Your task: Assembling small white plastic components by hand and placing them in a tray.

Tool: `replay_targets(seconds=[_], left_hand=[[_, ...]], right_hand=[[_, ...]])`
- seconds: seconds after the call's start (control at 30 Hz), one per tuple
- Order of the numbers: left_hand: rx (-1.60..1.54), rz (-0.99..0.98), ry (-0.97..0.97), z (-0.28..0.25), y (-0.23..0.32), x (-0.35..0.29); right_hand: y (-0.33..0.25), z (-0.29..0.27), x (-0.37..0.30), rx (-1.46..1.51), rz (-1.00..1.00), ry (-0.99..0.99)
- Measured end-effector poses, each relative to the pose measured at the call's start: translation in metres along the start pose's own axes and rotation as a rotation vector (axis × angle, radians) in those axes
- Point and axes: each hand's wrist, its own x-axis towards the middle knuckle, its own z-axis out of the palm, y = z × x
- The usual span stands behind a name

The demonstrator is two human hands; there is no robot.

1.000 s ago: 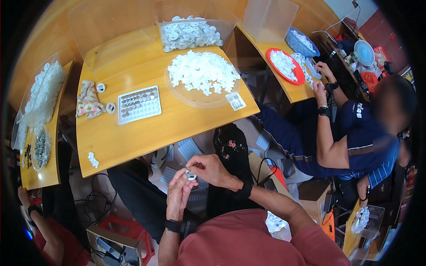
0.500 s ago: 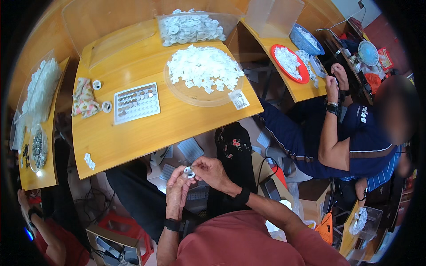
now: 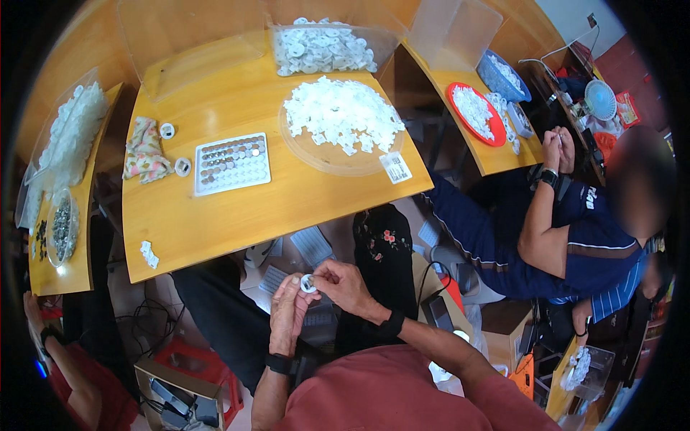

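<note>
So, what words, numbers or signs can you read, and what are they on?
I can't read any for sure.
White rectangular paper label on the yellow wooden table: print too small and blurred.
Dark-blue cloth shirt at the right: white letters, sideways and too blurred.
Red rectangular packet at the far right: marks too small.
</note>
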Motion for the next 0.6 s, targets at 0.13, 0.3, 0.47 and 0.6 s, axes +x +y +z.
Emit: replay_targets(seconds=[0.13, 0.3, 0.47, 0.6], left_hand=[[0.024, 0.001, -0.021, -0.001, -0.003, -0.001], [-0.056, 0.016, -0.046, -0.003, -0.001, 0.000], [-0.128, 0.069, -0.022, -0.005, 0.003, -0.002], [-0.122, 0.050, -0.024, 0.000, 0.005, -0.004]], right_hand=[[0.015, 0.008, -0.003, 0.120, -0.001, 0.114], [-0.007, -0.001, -0.001, -0.097, 0.023, 0.063], [-0.054, -0.013, 0.023, -0.240, -0.172, 0.006], [-0.088, -0.013, 0.073, -0.243, -0.427, 0.028]])
